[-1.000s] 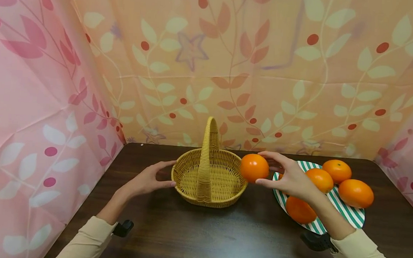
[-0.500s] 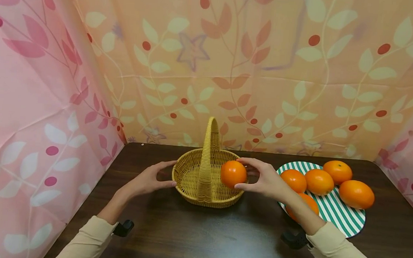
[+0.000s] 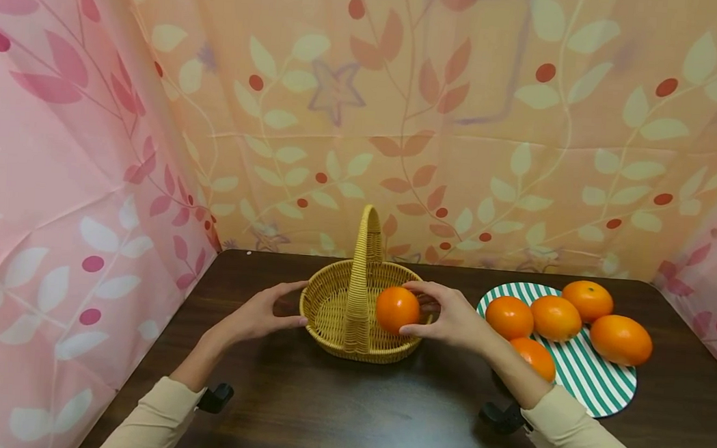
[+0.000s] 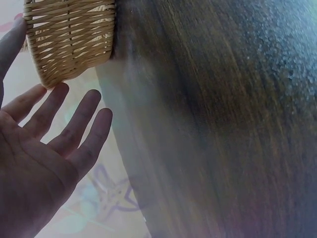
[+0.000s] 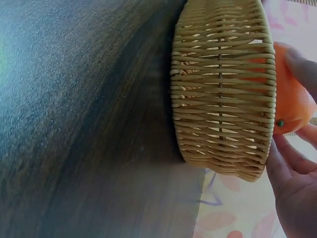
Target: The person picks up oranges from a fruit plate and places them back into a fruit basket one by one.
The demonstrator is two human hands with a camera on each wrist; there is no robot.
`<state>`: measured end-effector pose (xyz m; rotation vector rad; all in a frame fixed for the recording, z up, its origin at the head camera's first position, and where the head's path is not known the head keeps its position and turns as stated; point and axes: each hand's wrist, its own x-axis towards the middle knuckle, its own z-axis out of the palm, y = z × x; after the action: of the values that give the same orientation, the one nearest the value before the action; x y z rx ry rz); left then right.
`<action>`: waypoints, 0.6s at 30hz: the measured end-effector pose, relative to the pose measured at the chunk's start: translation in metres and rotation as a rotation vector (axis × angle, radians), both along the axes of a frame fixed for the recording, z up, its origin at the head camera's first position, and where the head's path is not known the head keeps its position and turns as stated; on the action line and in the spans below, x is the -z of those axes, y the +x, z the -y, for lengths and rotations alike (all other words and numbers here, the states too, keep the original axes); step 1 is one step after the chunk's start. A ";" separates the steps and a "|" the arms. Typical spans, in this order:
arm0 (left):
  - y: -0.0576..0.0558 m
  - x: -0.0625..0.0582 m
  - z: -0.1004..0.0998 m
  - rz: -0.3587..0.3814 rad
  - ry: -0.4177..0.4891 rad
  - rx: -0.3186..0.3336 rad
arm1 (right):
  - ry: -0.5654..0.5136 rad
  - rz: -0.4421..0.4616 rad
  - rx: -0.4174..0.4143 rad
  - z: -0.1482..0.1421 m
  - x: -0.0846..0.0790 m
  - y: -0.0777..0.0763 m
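Observation:
A yellow wicker basket [image 3: 327, 340] with a tall hoop handle [image 3: 357, 285] stands mid-table. At its left end, my left hand [image 3: 254, 312] touches the rim with the tips of its spread thumb and fingers; in the left wrist view the other fingers [image 4: 81, 121] stretch out loosely beside the weave. My right hand [image 3: 451, 319] holds an orange [image 3: 397, 309] between thumb and fingers, inside the basket's right half and beside the handle. From the right wrist view, the orange [image 5: 292, 99] shows partly above the rim, its lower part seen through the weave.
To the right lies a green-and-white striped oval plate [image 3: 595, 386] bearing several oranges [image 3: 555, 318]. My right forearm crosses over its near left edge. The dark wooden table [image 3: 347, 415] backs onto a floral curtain [image 3: 461, 155], with a pink one [image 3: 74, 234] at the left.
My right hand has carried the orange leftward and down from outside the basket's right rim into its right half. The left hand has stayed at the left rim.

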<state>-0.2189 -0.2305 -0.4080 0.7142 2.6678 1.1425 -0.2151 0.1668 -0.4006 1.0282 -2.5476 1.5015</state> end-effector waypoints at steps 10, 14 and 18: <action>0.000 0.000 0.000 -0.001 -0.004 0.000 | 0.034 -0.015 -0.002 0.004 0.000 0.001; 0.000 0.000 -0.001 -0.001 -0.005 0.000 | 0.042 -0.034 0.014 0.001 0.000 0.002; 0.001 0.000 0.000 -0.004 -0.008 -0.003 | 0.010 -0.048 0.046 -0.005 -0.002 0.005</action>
<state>-0.2184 -0.2301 -0.4083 0.7120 2.6758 1.1310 -0.2103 0.1722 -0.3986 0.9874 -2.5309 1.4358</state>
